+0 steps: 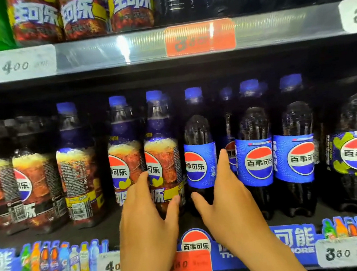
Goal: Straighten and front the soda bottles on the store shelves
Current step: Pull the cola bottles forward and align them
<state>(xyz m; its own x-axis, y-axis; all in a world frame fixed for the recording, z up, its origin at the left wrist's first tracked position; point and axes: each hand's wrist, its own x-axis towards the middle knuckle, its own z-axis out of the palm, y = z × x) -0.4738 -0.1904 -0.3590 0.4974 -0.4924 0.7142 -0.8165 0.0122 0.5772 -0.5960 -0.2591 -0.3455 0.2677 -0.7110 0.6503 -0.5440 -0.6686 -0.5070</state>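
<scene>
1. Fronting is getting under way on the middle shelf [90, 232]: the left hand [147, 220] is spreading wide around the brown bottle [161, 151], and the right hand [223, 199] around the blue bottle [201, 161].
2. Neither grip is closing yet.
3. The next move is probably calling for closing on both bottles, turning the logos forward and sliding them to the edge.

A white price tag [23, 63] and an orange price tag [199, 38] sit above a blue promotional strip [298, 238] bearing drink pictures.
</scene>
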